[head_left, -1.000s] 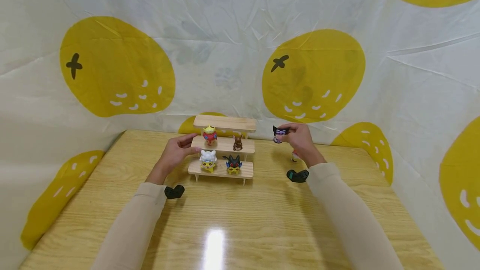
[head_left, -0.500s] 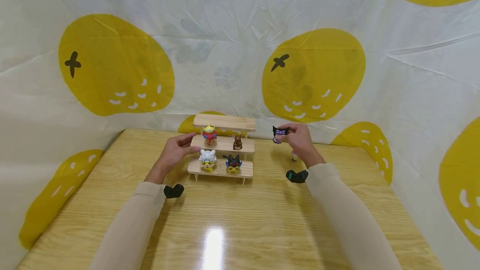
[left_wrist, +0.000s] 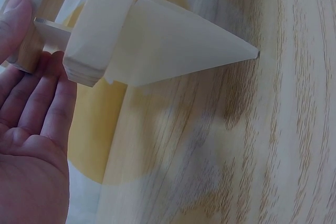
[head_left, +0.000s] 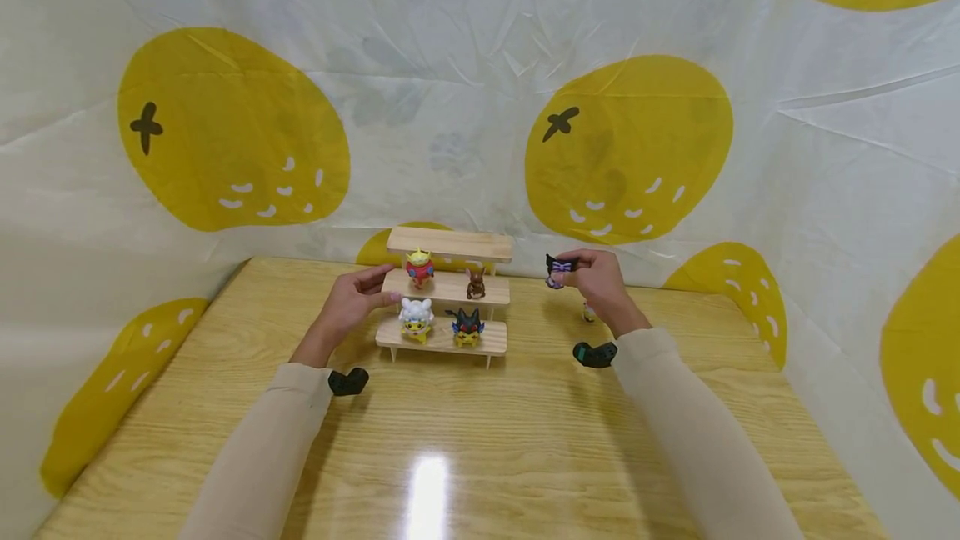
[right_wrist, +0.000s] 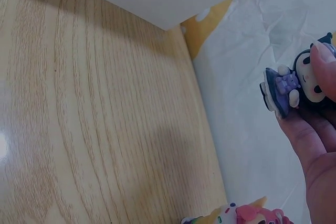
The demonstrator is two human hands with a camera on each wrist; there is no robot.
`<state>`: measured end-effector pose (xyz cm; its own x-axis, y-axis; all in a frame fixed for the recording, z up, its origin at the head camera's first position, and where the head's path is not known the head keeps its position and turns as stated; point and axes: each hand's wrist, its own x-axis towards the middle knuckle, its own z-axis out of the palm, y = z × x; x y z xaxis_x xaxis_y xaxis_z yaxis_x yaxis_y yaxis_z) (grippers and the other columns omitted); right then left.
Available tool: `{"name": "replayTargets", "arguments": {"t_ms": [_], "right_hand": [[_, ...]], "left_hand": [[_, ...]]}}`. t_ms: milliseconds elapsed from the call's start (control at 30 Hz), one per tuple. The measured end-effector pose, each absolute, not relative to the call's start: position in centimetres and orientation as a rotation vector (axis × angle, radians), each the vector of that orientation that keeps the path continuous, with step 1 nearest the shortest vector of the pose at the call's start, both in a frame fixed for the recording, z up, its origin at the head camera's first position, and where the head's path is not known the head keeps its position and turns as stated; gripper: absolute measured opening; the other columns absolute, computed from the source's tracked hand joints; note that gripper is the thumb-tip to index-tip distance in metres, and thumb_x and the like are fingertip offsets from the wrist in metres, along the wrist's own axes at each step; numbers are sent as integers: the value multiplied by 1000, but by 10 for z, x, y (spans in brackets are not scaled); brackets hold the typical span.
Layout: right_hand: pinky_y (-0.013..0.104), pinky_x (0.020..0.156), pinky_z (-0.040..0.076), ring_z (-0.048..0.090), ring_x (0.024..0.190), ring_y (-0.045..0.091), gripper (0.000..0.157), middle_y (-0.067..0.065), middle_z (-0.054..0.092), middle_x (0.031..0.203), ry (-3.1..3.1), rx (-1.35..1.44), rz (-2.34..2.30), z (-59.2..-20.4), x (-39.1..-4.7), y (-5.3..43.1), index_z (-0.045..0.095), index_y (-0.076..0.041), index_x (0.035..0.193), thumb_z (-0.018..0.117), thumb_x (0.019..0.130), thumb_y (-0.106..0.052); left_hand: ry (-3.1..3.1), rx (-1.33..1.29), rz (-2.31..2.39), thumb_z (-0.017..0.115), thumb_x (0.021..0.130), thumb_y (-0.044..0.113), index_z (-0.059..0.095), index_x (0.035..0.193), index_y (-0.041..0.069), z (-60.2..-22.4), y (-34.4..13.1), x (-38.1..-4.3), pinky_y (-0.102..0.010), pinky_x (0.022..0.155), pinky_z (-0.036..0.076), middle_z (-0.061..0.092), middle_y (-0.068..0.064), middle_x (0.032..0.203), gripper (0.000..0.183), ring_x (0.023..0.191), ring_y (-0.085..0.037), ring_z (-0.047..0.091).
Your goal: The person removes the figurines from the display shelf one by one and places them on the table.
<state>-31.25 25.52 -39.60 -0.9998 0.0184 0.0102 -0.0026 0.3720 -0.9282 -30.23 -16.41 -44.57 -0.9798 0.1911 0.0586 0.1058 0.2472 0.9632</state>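
Observation:
A three-tier wooden display stand (head_left: 450, 243) is gripped at the left end of its middle tier by my left hand (head_left: 347, 309). In the left wrist view, the thumb (left_wrist: 14, 22) lies on one side of the board and the fingers (left_wrist: 39, 98) on the other. My right hand (head_left: 602, 280) pinches a small black-and-purple hooded figurine (right_wrist: 286, 85) above the table, right of the stand. A red figurine with a yellow top (head_left: 420, 270) and a brown figurine (head_left: 476, 284) occupy the middle tier. On the bottom tier are a white-hooded figurine (head_left: 416, 321) and a black-hooded figurine (head_left: 467, 328).
Another figurine, with pink parts (right_wrist: 260, 215), is partly hidden behind my right hand in the head view. The wooden table (head_left: 480, 415) meets a white curtain (head_left: 442, 107) with yellow fruit prints at its back and sides.

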Motion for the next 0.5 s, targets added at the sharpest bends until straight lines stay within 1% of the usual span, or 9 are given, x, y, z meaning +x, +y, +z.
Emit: {"name": "replayTargets", "arguments": {"t_ms": [100, 167, 233, 333, 433, 500], "right_hand": [[24, 89, 58, 69, 100, 15, 38, 20, 74, 125, -2592, -6, 1749, -397, -313, 255, 69, -1, 132, 76, 95, -6], [19, 84, 57, 70, 99, 15, 38, 22, 73, 126, -2585, -7, 1760, -398, -313, 255, 69, 0, 131, 75, 94, -4], [17, 82, 56, 70, 99, 14, 38, 23, 73, 126, -2585, 2, 1766, -399, -313, 255, 69, 1, 132, 75, 94, -3], [18, 84, 57, 70, 98, 14, 38, 25, 72, 127, -2580, 17, 1775, -400, -313, 255, 69, 2, 132, 75, 94, -1], [23, 90, 58, 70, 99, 14, 39, 24, 73, 126, -2588, 32, 1761, -398, -313, 255, 69, 1, 133, 75, 95, -3], [24, 90, 58, 70, 99, 14, 39, 23, 73, 125, -2593, 30, 1754, -397, -313, 254, 69, -1, 133, 75, 95, -4]], "left_hand": [[2430, 292, 1860, 77, 96, 21, 49, 156, 6, -445, -164, -302, -50, 120, 43, 44, -17, 164, 68, 152, -36, 43], [2426, 292, 1862, 78, 96, 21, 49, 156, 6, -445, -164, -302, -50, 120, 43, 44, -17, 164, 68, 151, -36, 44], [2420, 293, 1861, 78, 96, 20, 49, 156, 6, -445, -163, -301, -49, 120, 43, 43, -17, 164, 68, 152, -36, 44], [2416, 292, 1864, 78, 96, 20, 48, 156, 6, -446, -163, -300, -49, 120, 44, 43, -17, 164, 68, 152, -35, 44], [2418, 296, 1871, 77, 96, 19, 48, 156, 5, -446, -163, -301, -48, 119, 44, 44, -18, 164, 68, 151, -35, 44], [2418, 298, 1877, 77, 97, 18, 48, 156, 4, -446, -163, -301, -48, 118, 45, 44, -18, 163, 67, 151, -35, 45]]}}
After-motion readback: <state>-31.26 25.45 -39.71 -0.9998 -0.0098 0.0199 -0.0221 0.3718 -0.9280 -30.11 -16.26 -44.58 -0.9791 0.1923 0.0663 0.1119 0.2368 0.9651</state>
